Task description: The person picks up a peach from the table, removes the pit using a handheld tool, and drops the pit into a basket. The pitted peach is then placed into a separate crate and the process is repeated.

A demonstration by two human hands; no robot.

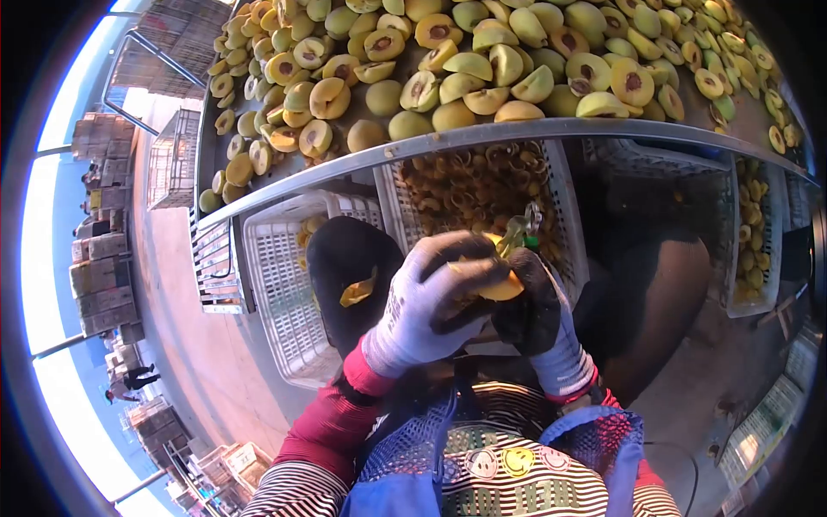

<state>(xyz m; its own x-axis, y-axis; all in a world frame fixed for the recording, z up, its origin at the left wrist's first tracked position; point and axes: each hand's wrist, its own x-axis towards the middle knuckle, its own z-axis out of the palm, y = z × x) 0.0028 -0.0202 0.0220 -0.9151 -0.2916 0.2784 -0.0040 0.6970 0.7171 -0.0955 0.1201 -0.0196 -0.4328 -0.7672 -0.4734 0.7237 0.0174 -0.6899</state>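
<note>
Both hands wear light gloves with black fingers and meet over a crate of brown scraps (474, 185). My left hand (444, 293) is wrapped round a yellow-orange fruit piece (504, 287). Close against the fruit's right side, my right hand (530, 302) has its fingers closed on a small tool (527, 231) with a metal end and a green part. The tool's handle is mostly hidden by the fingers. Halved green-yellow fruits (525, 73), many with brown pits, cover the table beyond the hands.
The table's metal edge (517, 131) curves across in front. A white crate (289, 293) stands at the left, another with yellow fruit (752, 250) at the right. A peel (357, 291) lies on my dark-clothed knee. Stacked crates and a person (131, 385) are far left.
</note>
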